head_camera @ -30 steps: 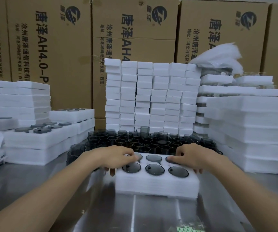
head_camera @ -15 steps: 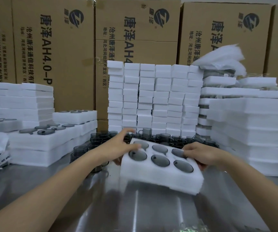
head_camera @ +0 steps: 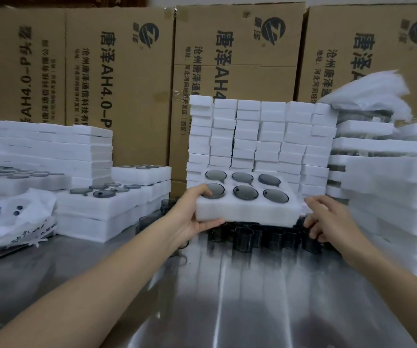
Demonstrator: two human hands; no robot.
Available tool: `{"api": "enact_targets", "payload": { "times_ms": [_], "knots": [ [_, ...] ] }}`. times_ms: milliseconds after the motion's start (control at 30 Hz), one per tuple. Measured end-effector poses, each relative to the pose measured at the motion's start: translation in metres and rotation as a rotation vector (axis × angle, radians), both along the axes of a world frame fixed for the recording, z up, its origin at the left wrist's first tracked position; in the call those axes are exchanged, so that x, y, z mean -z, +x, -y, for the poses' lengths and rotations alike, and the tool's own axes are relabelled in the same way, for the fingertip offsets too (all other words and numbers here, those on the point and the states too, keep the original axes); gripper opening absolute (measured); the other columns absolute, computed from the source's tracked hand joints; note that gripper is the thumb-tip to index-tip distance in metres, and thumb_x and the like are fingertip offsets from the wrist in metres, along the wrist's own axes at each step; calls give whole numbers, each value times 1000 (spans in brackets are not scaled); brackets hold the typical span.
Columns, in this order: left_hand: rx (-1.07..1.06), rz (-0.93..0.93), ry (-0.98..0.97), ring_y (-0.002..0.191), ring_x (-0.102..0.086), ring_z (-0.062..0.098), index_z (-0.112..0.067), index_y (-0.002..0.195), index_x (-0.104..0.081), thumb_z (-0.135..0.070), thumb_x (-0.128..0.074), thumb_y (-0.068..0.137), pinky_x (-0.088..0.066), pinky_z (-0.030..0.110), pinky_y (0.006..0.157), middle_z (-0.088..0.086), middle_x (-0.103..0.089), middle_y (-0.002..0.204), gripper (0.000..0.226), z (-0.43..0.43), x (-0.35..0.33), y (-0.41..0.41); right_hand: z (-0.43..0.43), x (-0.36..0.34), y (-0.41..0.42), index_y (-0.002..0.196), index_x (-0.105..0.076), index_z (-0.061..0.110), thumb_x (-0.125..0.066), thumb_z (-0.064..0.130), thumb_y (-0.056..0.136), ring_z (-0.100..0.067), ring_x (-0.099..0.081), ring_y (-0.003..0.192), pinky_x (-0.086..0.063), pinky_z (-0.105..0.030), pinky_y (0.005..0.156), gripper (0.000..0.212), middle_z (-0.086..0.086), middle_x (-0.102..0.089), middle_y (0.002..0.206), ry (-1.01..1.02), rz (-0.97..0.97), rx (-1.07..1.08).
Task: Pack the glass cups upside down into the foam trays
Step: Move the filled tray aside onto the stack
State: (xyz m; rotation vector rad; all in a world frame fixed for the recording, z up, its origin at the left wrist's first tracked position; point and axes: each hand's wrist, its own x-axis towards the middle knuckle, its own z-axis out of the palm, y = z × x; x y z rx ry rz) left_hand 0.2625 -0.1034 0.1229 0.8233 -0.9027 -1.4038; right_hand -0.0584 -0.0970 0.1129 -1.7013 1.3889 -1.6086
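A person's left hand [head_camera: 192, 217] grips the left end of a foam tray [head_camera: 247, 212], thumb on top. The tray is held above loose glass cups [head_camera: 245, 238] on the steel table [head_camera: 240, 297] and carries six upturned cups [head_camera: 245, 192]. The right hand [head_camera: 333, 219] sits at the tray's right corner with fingers curled; whether it grips cannot be told.

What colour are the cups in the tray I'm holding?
Smoky dark grey glass cups, set in the white foam tray; head view.
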Motion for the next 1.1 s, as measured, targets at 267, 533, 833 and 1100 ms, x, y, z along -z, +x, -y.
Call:
{"api": "enact_targets", "payload": {
  "times_ms": [267, 533, 833, 1100],
  "knots": [
    [-140, -391, -158, 108, -76, 33, -16, 123, -69, -18, -78, 94, -67, 38, 68, 15, -82, 110, 30, 9, -18, 45, -8, 9, 16, 101, -74, 24, -64, 31, 107, -21, -62, 53, -46, -36, 54, 14, -7, -72, 71, 26, -171, -51],
    [-405, -346, -290, 118, -73, 26, -26, 140, -63, -32, -80, 94, -64, 39, 73, 6, -76, 131, 49, 17, -29, 88, -12, 10, 22, 101, -74, 18, -65, 24, 107, -21, -60, 53, -44, -29, 50, 13, -6, -70, 67, 29, -222, -82],
    [-850, -119, -464, 134, -60, 13, -59, 164, -1, -43, -95, 68, -59, 47, 105, -11, -39, 167, 135, 22, -35, 146, -20, 8, 29, 112, -69, 21, -64, 18, 106, -21, -59, 51, -44, -25, 47, 8, -7, -69, 65, -2, -256, -93],
    [-997, 57, -370, 130, -50, 17, -58, 164, 4, -43, -89, 65, -46, 32, 99, -11, -23, 173, 136, 33, -13, 180, -24, 8, 31, 116, -66, 26, -64, 19, 107, -20, -61, 52, -45, -23, 48, 12, -11, -71, 70, -1, -259, -112]
  ]
}}
